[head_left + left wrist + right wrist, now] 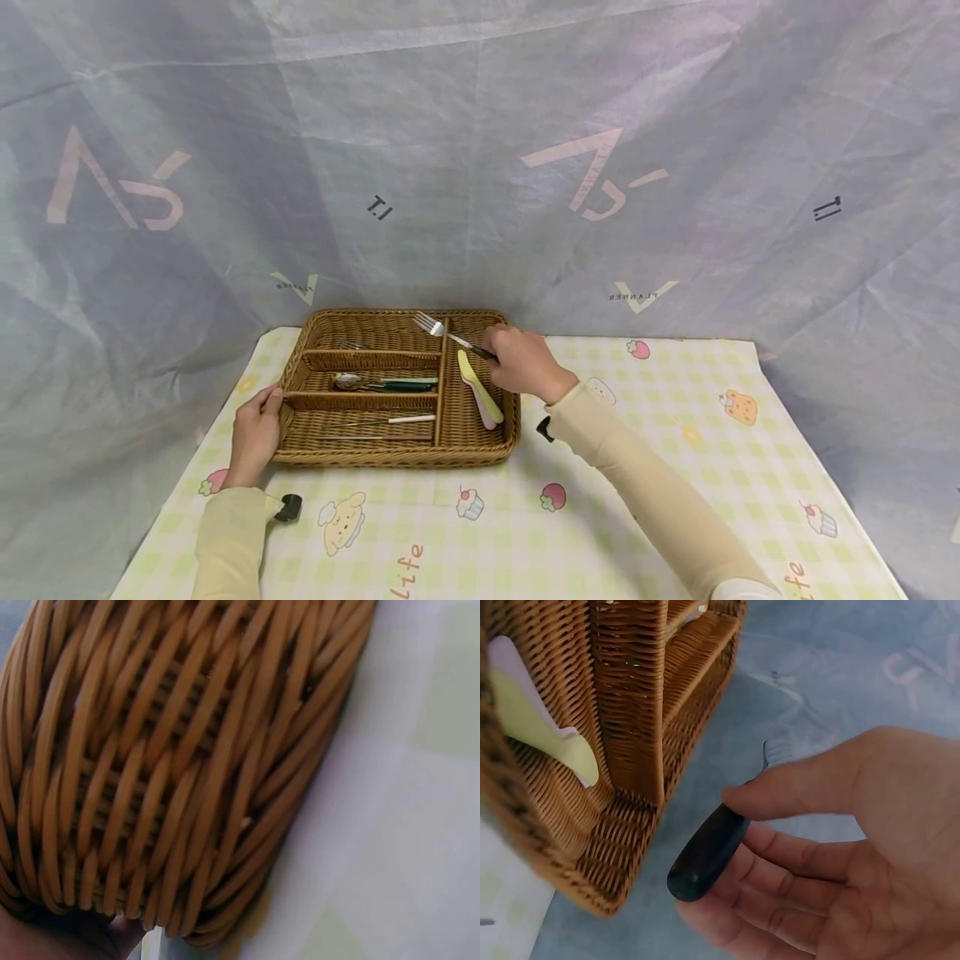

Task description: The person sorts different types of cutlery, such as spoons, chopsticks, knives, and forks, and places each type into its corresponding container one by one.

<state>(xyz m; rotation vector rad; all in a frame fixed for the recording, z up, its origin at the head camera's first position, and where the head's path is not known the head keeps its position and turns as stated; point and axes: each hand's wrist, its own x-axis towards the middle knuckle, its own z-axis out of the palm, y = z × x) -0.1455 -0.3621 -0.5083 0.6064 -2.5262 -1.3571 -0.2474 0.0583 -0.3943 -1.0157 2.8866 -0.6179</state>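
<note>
A wicker cutlery tray (408,457) with several compartments lies at the back of the table. At its left side, my left hand (255,429) grips the rim, thumb on top; the left wrist view shows mostly the woven wall (150,765). My right hand (525,362) holds a fork (467,342) by its dark handle (709,851), pinched between thumb and fingers. The fork's tines point left, above the tray's back part. Under it, in the right compartment, lie a yellow-green knife (480,385) and a pale lilac one (486,414), partly overlapped.
The middle compartment holds a spoon (347,382) and dark green-handled cutlery (408,387). A white-handled piece (411,419) and a brown chopstick-like stick (408,437) lie in the front one. Fork tines show in the back one. A grey cloth (465,167) hangs behind the checked tablecloth (660,467).
</note>
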